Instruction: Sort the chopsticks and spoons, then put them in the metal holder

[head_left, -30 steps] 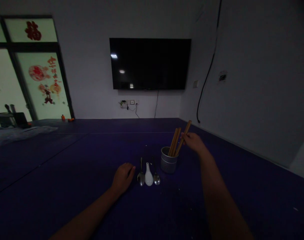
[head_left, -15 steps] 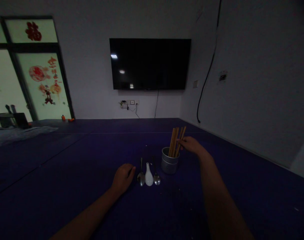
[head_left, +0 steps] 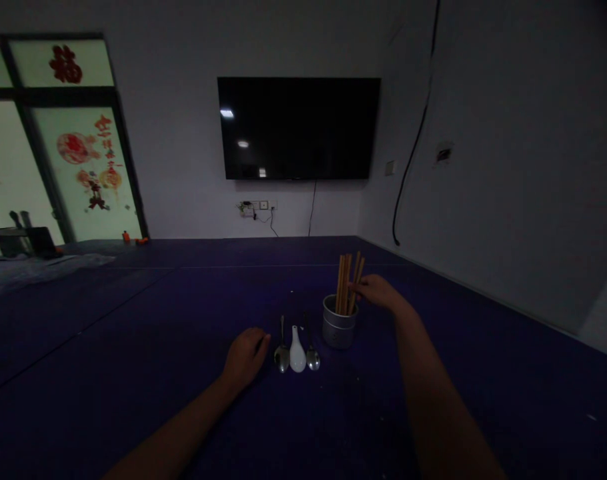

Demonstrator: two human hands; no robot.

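A grey metal cylinder [head_left: 338, 331] stands upright on the dark blue surface, holding several wooden chopsticks [head_left: 342, 283]. My right hand [head_left: 376, 291] reaches in from the right, its thumb and fingers pinched on chopsticks at the cylinder's right side; their lower ends are inside it. To the left of the cylinder, a metal spoon [head_left: 282, 359], a white soup spoon [head_left: 297, 357] and another metal spoon [head_left: 313, 359] lie side by side, bowls toward me. Just left of them my left hand [head_left: 246, 357] rests on the surface, fingers curled in, with nothing visible in it.
The dark blue surface [head_left: 183, 300] spreads to the walls, with small pale specks on it. Clear plastic sheeting [head_left: 43, 270] lies at far left, and small orange objects [head_left: 133, 238] sit at the back. A television [head_left: 300, 127] hangs on the far wall; a black cable [head_left: 413, 153] hangs at right.
My right hand has shifted slightly left, and the tops of the chopsticks have moved left with it. My left hand and the spoons have stayed in place.
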